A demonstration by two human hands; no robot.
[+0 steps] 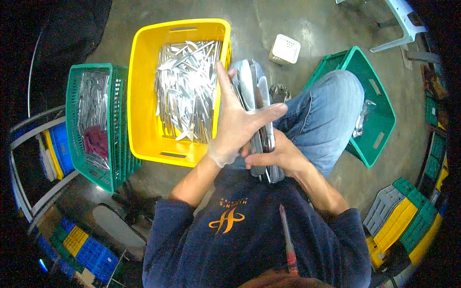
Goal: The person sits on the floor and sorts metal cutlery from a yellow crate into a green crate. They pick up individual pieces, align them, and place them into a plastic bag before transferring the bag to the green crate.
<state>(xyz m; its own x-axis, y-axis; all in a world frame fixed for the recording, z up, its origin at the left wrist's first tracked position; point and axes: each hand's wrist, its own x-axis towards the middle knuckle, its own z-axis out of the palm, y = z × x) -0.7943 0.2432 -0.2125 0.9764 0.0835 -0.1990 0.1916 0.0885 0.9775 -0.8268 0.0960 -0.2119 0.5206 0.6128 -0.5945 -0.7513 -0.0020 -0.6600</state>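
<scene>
A bundle of metal table knives (247, 86) stands upright in front of my torso, broad blades towards the top of the picture. My right hand (282, 153) grips the bundle low, around the handles, with its thumb across them. My left hand (239, 115), in a thin clear glove, lies against the left side of the bundle. Its thumb stretches across the knives and its forefinger points away; the other fingers are partly hidden, so its hold is unclear. Just left of it, a yellow plastic crate (135, 90) holds a large heap of loose metal cutlery (187, 90).
Left of the yellow crate, stacked green crates (112, 126) hold cutlery and a dark red cloth (95, 141). A white perforated basket (284, 49) stands on the floor ahead. Beyond my denim-covered knee is a green crate (381, 118) with some clear-wrapped items (361, 120).
</scene>
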